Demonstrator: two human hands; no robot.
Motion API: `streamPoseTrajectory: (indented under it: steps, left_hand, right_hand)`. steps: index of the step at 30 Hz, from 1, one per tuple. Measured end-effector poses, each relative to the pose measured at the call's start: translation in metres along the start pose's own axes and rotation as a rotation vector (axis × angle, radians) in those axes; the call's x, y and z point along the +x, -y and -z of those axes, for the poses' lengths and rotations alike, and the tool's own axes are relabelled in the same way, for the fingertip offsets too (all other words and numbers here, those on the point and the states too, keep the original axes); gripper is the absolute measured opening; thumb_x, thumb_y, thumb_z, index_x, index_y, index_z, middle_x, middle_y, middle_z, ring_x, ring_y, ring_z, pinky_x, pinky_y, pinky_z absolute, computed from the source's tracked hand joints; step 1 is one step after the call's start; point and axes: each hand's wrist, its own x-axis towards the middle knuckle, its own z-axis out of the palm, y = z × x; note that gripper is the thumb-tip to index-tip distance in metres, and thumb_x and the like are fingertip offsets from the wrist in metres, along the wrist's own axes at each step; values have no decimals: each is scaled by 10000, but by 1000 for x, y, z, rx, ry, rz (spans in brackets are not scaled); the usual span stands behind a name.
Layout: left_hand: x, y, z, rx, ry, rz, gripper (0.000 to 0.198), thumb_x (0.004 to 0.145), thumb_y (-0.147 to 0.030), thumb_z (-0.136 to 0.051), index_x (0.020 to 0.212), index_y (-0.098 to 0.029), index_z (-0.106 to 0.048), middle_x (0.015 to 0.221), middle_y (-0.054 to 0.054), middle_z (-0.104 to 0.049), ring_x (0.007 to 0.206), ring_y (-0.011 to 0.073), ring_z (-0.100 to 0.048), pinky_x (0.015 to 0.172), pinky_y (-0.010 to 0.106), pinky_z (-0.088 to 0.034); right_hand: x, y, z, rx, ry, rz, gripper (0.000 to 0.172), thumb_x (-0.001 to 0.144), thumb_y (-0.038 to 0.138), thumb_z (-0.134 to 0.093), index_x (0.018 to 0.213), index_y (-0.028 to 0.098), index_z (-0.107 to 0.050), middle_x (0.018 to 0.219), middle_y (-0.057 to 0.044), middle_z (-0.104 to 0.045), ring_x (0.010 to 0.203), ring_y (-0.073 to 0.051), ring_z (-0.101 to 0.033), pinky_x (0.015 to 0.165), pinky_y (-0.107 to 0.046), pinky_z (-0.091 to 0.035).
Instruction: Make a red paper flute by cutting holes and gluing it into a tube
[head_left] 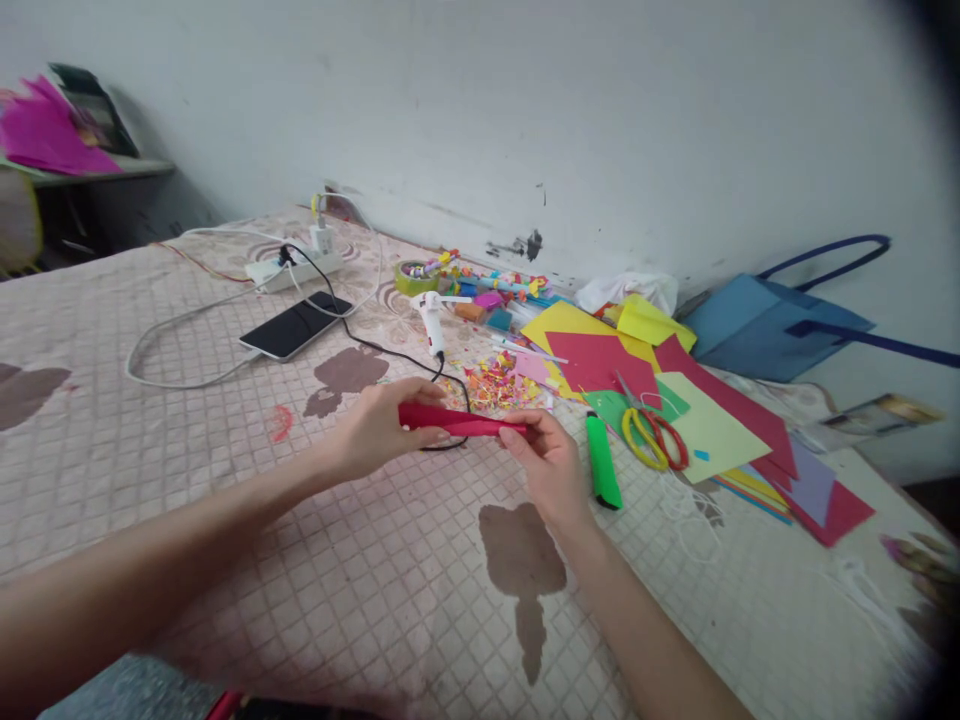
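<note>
A rolled piece of red paper (465,424) is held level above the patterned cloth, one end in each hand. My left hand (379,428) is closed round its wider left end, with the thumb along the lower side. At the narrower right end, my right hand (549,455) pinches the roll between thumb and fingers. A green paper roll (603,462) with dark ends lies just right of my right hand. Behind the red roll stands a white glue gun (431,322), its black cord passing behind the roll. Small colourful paper scraps (501,385) lie just beyond my hands.
A phone (296,326) and a white power strip (294,270) with cables lie at the back left. Scissors (654,438) with yellow and red handles rest near coloured sheets (716,425) on the right. A blue bag (772,325) sits against the wall.
</note>
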Motion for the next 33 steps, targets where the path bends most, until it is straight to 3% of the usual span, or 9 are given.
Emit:
streamPoseTrajectory:
  steps: [4,8,10,14,20,26,33]
  left_hand:
    - [6,4,-3,-313,0,110,601,678,-342,-882,1198,-211,-610,1056,49,-740,887,193,-696,765,302,-530]
    - [1,15,-19,-571,63,236,408,688,-383,-889,966,-159,-691,983,71,-750,873,185,-709,714,263,-545]
    - [-1,18,-25,-674,52,272,324,688,-352,-899,865,-170,-697,899,33,-748,828,149,-698,665,215,-522]
    - [-4,19,-31,-824,6,288,244,695,-282,-902,811,-185,-711,823,-24,-726,726,78,-635,626,161,-482]
    - [-10,15,-39,-895,22,347,234,694,-201,-893,878,-156,-754,851,12,-733,635,59,-566,626,177,-479]
    - [-10,18,-38,-899,14,387,169,701,-145,-866,812,-146,-738,792,3,-712,645,64,-575,671,186,-501]
    - [-4,29,-36,-865,57,427,72,903,-170,-717,908,-114,-672,958,32,-703,644,65,-587,598,187,-514]
  right_hand:
    - [-2,-2,-5,21,-104,25,185,805,353,-760,924,237,-681,824,8,-696,759,-155,-645,746,-303,-524]
    - [-9,-3,-13,19,-139,39,194,800,347,-764,926,229,-674,836,1,-692,770,-162,-646,746,-310,-529]
    - [-13,-2,-17,15,-146,38,194,803,345,-764,923,226,-668,836,2,-689,759,-160,-643,731,-305,-530]
    - [-21,0,-27,22,-157,13,202,822,361,-747,934,225,-649,866,-3,-686,791,-166,-650,754,-311,-544]
    - [-32,6,-38,-27,-63,17,155,861,343,-700,953,238,-634,872,-11,-701,784,-175,-669,726,-308,-562]
    - [-34,5,-44,-19,21,41,182,890,295,-666,1062,245,-635,1070,-52,-734,994,-205,-695,882,-350,-570]
    - [-36,2,-41,-261,47,262,161,931,216,-613,1068,243,-693,1045,-67,-713,1001,-215,-669,895,-372,-540]
